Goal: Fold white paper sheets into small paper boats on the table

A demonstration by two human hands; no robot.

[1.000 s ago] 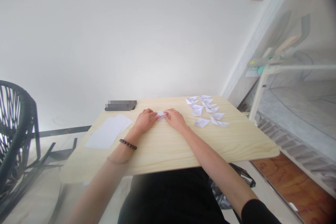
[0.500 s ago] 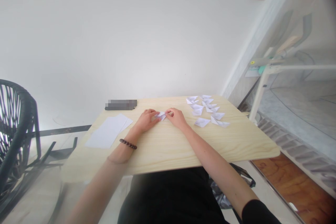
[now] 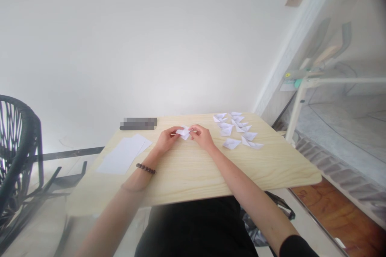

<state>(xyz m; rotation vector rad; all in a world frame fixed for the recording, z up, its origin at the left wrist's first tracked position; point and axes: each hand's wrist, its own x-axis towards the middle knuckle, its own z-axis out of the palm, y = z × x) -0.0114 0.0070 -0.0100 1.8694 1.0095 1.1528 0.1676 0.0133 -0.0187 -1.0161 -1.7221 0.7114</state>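
Observation:
A small folded white paper (image 3: 185, 132) is held between both hands above the middle of the table. My left hand (image 3: 168, 138) pinches its left side, and a dark bead bracelet circles that wrist. The right side of the paper is in the fingertips of my right hand (image 3: 202, 136). Several folded white paper boats (image 3: 231, 143) stand in a loose group to the right of my right hand. Flat white sheets (image 3: 122, 154) lie to the left of my left hand, partly overlapping.
A dark, pixelated object (image 3: 138, 123) lies at the back left of the light wooden table (image 3: 187, 176). Left of the table stands a dark woven chair (image 3: 22, 144). A white metal frame (image 3: 297, 108) is beyond the right edge.
The folded paper now shows more of itself between the fingers, with a point standing up. My left fingers have drawn back a little to its left edge. The view has shifted slightly.

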